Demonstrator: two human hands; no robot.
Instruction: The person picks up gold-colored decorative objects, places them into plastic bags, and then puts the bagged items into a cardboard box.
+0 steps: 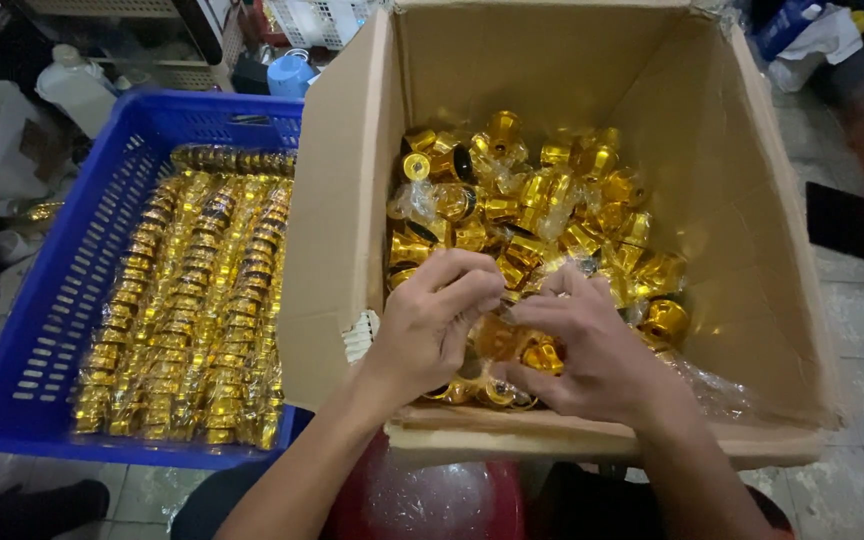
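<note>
A small shiny gold cap (512, 345) sits between two hands, low in the big cardboard box (352, 200). The left hand (432, 325) pinches it from above with the fingers closed on it, and some clear plastic wrap (712, 390) crinkles around it. The right hand (592, 350) holds it from the other side — its fingers curl tight on the same cap. The two hands touch each other.

All around them lies a heap of loose gold caps (542, 210), many in little clear bags. They fill the bottom of the box.

Just beside the box, on the left, stands a blue plastic basket (52, 300). In it lie long rows of gold caps (192, 320), packed in clear sleeves, side by side.

What could go wrong? The cap looks smooth and slippery, so it could pop out of the fingers and fall back into the heap — then it would be hard to tell from the rest. The thin wrap could also tear if pulled too hard.
</note>
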